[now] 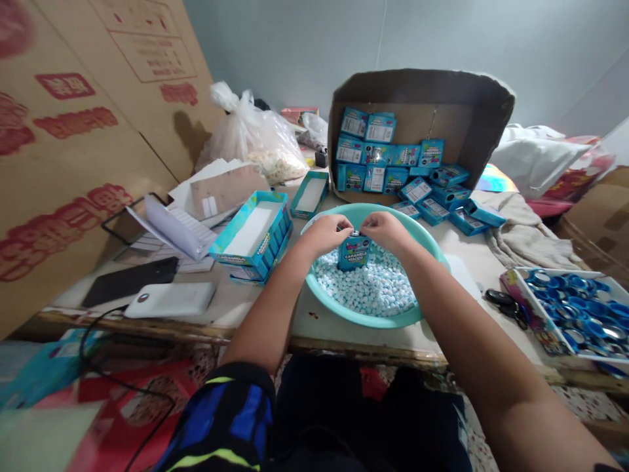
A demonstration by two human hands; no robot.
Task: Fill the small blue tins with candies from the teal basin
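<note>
A small blue candy box (pixel 354 254), printed "CARAMELO MACIZO", stands upright among the candies in a turquoise basin (pixel 363 320). Small white and pale blue candies (pixel 378 288) fill the bottom of the basin. At the left of the box's top edge, my left hand (pixel 331 234) has its fingers pinched together. My right hand (pixel 386 231) pinches the same top edge from the right. Between the fingertips a bit of the box's top shows pale; the fingers partly hide it.
Behind the basin, a cardboard carton (pixel 422 92) on its side holds several blue boxes (pixel 378 154), with more spilling out rightward. Left are display trays (pixel 255 229), a power bank (pixel 170 299) and a phone (pixel 130 280). At right lie keys (pixel 504 301) and a tray of blue caps (pixel 580 308).
</note>
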